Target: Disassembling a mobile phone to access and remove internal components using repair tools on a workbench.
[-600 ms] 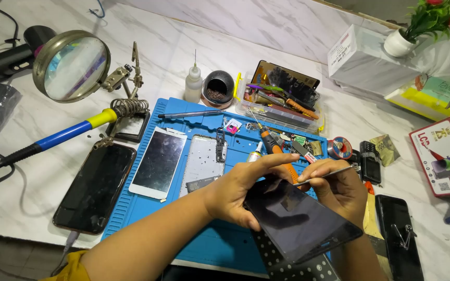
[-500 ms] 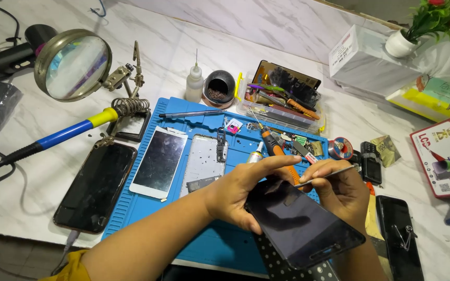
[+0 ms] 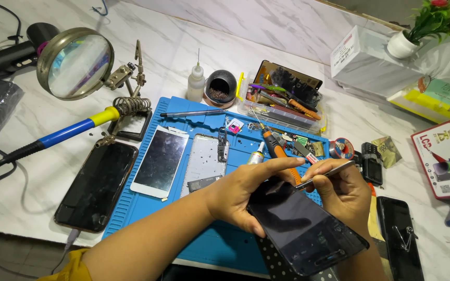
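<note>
Head view: left hand (image 3: 243,195) clamps dark phone (image 3: 305,229) by upper-left corner, thumb under edge, index finger stretched along top. Phone tilted, long axis running upper left to lower right, held above near right corner of blue mat (image 3: 147,208). Right hand (image 3: 342,192) pinches thin metal pry tool (image 3: 326,171), tip aimed left at phone's top edge, just beside left index fingertip. Right hand nearer that seam. White phone (image 3: 161,161) and bare frame (image 3: 204,164) lie flat on mat, well apart to left.
</note>
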